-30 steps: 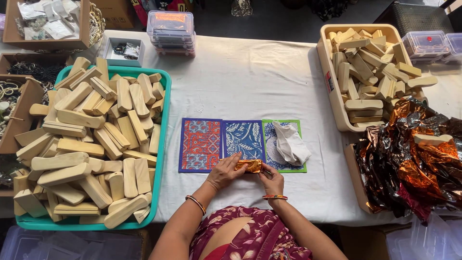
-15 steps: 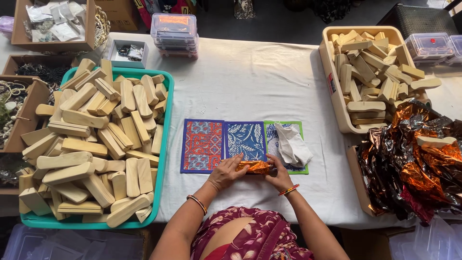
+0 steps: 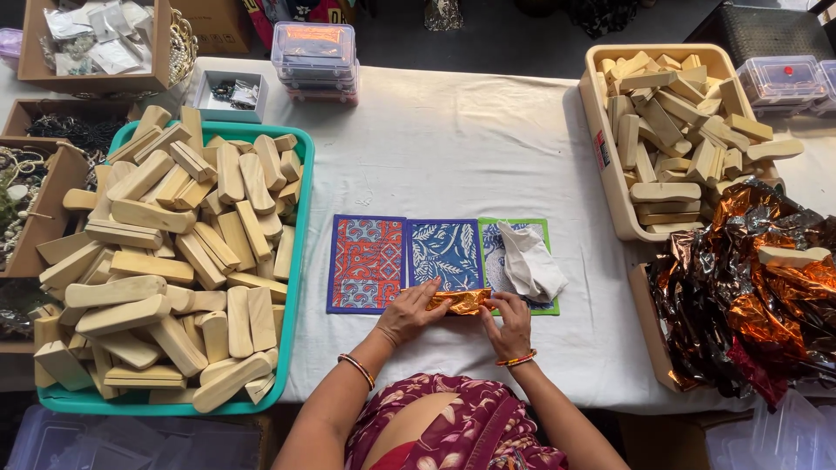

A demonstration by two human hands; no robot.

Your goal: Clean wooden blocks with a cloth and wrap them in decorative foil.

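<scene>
Matt white cloth covers the table (image 3: 453,139), and on it 3 printed fabric mats (image 3: 409,257) lie beside a glossy crinkled gold foil wrap (image 3: 461,301), with smooth pale wooden blocks (image 3: 174,252) in a teal plastic tray (image 3: 300,261) left of the mats and shiny copper foil (image 3: 740,287) right of them.

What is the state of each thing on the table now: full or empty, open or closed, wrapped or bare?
Left hand: pressing on the gold-foil piece.
Right hand: pinching the same piece.
Gold-foil piece: wrapped in foil, lying on the patterned mats.
Patterned mats: flat, side by side.
White cloth: crumpled on the green-edged mat.
Green tray: heaped with bare wooden blocks.
Beige crate: full of wooden blocks.
Clear boxes: stacked, lids closed.
Foil sheets: crumpled pile.
</scene>
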